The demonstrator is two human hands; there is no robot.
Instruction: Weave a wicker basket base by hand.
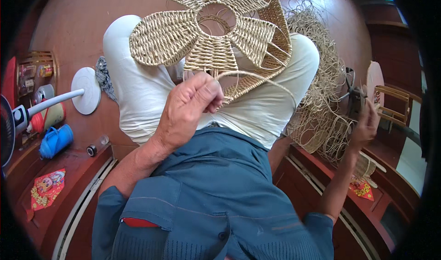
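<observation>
A woven straw piece point(165, 34), shaped like a flower with petals around a round hole, lies over my lap. Behind its right side curves a woven basket wall point(280, 39). My left hand point(195, 99) is closed at the bottom petal's lower edge, pinching a straw cord point(262, 78) there. From these fingers the cord arcs to the right across my trouser leg; its far end is lost against the pile. Out to the far right, my right hand point(364, 129) is raised with its fingers drawn together. What they hold, if anything, is too small to make out.
A tangled heap of straw cord point(317, 85) lies right of my knee. Beyond it are a small wooden chair point(392, 103) and a dark metal object point(356, 97). At left stand a fan with a white round base point(87, 94), a blue jug point(57, 140) and a glass jar point(97, 146).
</observation>
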